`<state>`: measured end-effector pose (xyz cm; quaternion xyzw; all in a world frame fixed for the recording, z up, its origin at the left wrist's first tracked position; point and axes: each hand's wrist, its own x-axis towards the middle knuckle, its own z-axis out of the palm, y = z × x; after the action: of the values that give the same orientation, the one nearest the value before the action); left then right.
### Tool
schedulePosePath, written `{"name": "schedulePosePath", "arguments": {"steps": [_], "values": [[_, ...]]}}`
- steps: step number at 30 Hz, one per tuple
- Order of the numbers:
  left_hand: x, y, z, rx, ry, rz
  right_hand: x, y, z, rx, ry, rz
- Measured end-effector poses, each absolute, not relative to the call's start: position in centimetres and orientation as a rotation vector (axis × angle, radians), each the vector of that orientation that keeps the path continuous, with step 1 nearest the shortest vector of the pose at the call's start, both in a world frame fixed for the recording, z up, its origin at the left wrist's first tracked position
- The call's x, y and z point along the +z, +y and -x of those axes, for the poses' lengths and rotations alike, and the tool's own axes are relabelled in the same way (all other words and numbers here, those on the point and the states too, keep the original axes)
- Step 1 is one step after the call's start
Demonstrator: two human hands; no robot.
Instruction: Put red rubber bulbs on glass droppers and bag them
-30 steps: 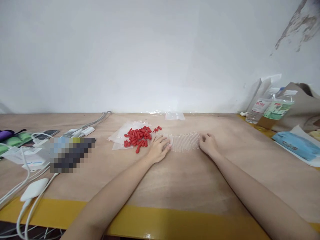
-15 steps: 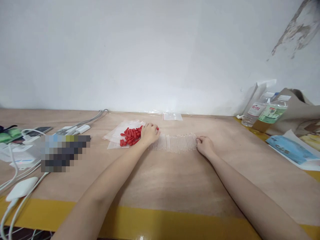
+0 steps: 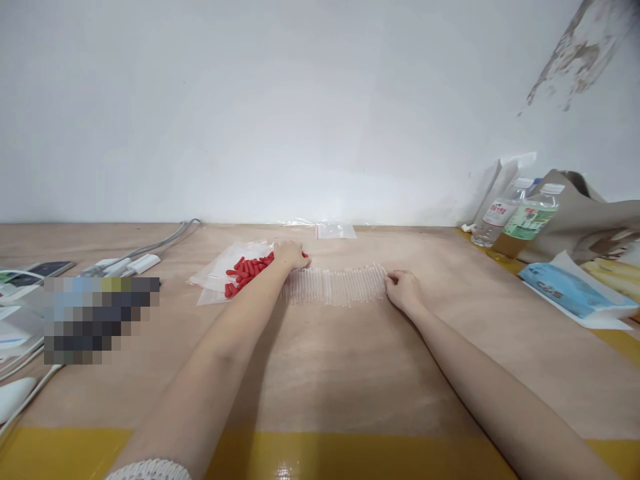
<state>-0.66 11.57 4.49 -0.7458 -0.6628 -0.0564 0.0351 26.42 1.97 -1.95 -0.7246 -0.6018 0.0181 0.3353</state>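
Pale plywood makes up your bench [image 3: 340,373], with a strip of yellow tape [image 3: 350,457] along the near edge and a plain white wall [image 3: 300,100] rising straight behind it; the paint is flaking at the wall's upper right. Grey cables [image 3: 150,250] trail in from the left. Two water bottles [image 3: 530,217] stand at the far right by the wall, with a blue packet [image 3: 565,290] lying in front of them, and a small clear zip bag [image 3: 335,231] lies flat at the foot of the wall.

The row of clear tubes [image 3: 335,287] lies mid-bench, between your two hands. The row's long axis runs left to right, bowing slightly, and each tube lies side by side with its own length pointing away from you toward the wall.

Your right hand [image 3: 403,290] rests on the bench with its fingertips touching the row's right end. The fingers are curled, and I cannot tell whether its grip is closed on a tube.

Your left hand [image 3: 290,255] sits at the row's far left corner, over the edge of the pile of red caps [image 3: 245,272] that lies on flat plastic bags [image 3: 215,280]. Its fingers are bent downward; whether that grip holds a cap cannot be told.
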Motion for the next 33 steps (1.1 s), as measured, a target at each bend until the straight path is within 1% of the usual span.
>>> {"name": "schedulePosePath", "arguments": {"steps": [7, 12, 18, 20, 22, 24, 28, 33], "values": [[3.5, 12.1, 0.2, -0.336, -1.86, 2.412, -2.2, 2.2, -26.5, 0.037, -1.513, 1.912], [3.5, 12.0, 0.1, -0.571, -1.817, 2.423, -2.4, 2.4, -26.5, 0.014, -1.496, 1.913], [4.2, 9.5, -0.4, -0.981, -1.796, 2.428, -2.2, 2.4, -26.6, 0.032, -1.436, 1.942], [3.7, 7.5, -0.3, -1.133, -1.76, 2.505, -2.1, 2.3, -26.7, 0.055, -1.412, 1.94], [2.6, 5.1, 0.0, -1.467, -1.657, 2.658, -2.1, 2.3, -26.8, 0.091, -1.37, 1.919], [1.3, 2.8, 0.5, -1.625, -1.541, 2.703, -2.2, 2.2, -26.9, 0.129, -1.325, 1.887], [-0.1, -0.1, 1.5, -1.592, -1.496, 2.625, -2.5, 2.1, -26.9, 0.17, -1.296, 1.819], [0.3, -0.5, 1.7, -1.513, -1.348, 2.65, -2.4, 1.9, -26.7, 0.183, -1.291, 1.76]]}}
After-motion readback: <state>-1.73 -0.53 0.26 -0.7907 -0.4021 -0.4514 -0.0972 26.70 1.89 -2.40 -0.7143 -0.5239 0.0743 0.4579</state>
